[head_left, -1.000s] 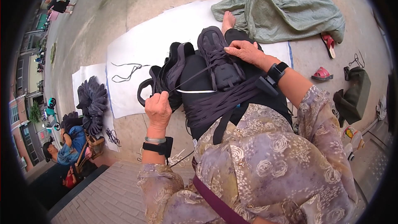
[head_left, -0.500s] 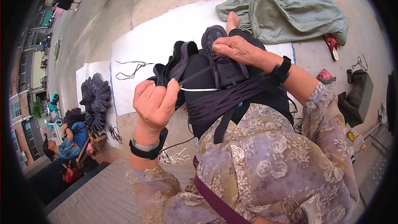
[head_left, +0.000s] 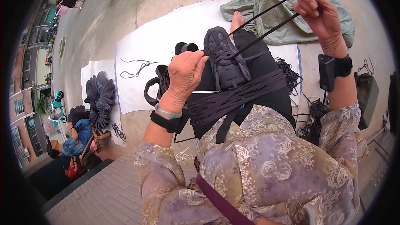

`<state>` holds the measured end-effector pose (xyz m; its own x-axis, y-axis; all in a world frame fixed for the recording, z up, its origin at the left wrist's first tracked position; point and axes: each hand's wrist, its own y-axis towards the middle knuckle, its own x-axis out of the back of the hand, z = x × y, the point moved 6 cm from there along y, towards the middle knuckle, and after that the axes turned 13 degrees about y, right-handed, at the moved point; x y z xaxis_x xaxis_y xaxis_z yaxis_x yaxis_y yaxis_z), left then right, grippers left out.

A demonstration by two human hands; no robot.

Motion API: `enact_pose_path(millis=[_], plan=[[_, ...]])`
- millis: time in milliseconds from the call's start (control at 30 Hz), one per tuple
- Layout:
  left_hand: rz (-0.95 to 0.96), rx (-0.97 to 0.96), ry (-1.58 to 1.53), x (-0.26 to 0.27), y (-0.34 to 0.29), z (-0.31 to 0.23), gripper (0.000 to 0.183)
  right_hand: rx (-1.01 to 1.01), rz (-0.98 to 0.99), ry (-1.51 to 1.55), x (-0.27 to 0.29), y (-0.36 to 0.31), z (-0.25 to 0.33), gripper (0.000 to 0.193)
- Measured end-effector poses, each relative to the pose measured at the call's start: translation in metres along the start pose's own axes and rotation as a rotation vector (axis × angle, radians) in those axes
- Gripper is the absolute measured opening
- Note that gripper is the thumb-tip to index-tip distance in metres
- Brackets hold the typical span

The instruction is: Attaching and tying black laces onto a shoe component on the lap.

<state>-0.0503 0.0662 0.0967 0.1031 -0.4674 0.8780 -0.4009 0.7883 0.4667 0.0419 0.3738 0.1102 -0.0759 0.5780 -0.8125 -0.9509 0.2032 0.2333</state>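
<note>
A black shoe [head_left: 218, 49] with partly threaded laces lies on my lap, its toe pointing toward me. My right hand [head_left: 320, 14] is raised at the upper right, closed on a black shoelace [head_left: 266, 33]. Two strands of it run taut from the shoe up to my fingers. Close to the shoe's left side, my left hand [head_left: 183, 71] is closed with its knuckles up; what it grips is hidden. A thick bundle of dark laces [head_left: 239, 98] stretches across my thighs. Beyond my left hand, other black shoe pieces [head_left: 156, 84] are partly covered by it.
White sheeting [head_left: 146, 43] covers the ground ahead, with a loose lace [head_left: 135, 69] on it. Piled black shoe parts [head_left: 100, 93] stand at the left, near a seated person in blue [head_left: 77, 139]. A grey-green cloth [head_left: 271, 21] lies far right. Tangled laces [head_left: 314, 118] hang at my right side.
My right hand has moved from above the shoe to the upper right, drawing out the lace strands. My left hand has come rightward and up, closer to the shoe.
</note>
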Motion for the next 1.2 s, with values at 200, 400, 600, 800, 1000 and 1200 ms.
enact_pose_path(millis=[200,400,600,800,1000,1200], plan=[[0.252,0.012,-0.243,-0.077,-0.016,-0.032,0.004,0.263,-0.325,-0.199,0.061,-0.05,0.108,0.037],[0.7,-0.005,-0.055,-0.147,-0.001,-0.079,0.012,0.23,-0.461,-0.304,0.118,-0.091,0.148,0.038],[0.884,0.015,-0.134,-0.171,0.008,-0.08,0.022,0.267,-0.528,-0.313,0.156,-0.12,0.162,0.033],[0.721,0.201,-0.347,-0.166,0.012,-0.072,0.026,0.26,-0.568,-0.291,0.169,-0.141,0.164,0.032],[0.775,0.265,-0.912,-0.084,0.065,-0.091,0.011,0.293,-0.607,-0.287,0.17,-0.149,0.164,0.031],[0.361,0.474,-1.385,0.059,0.112,-0.036,0.014,0.304,-0.59,-0.275,0.177,-0.152,0.182,0.031]])
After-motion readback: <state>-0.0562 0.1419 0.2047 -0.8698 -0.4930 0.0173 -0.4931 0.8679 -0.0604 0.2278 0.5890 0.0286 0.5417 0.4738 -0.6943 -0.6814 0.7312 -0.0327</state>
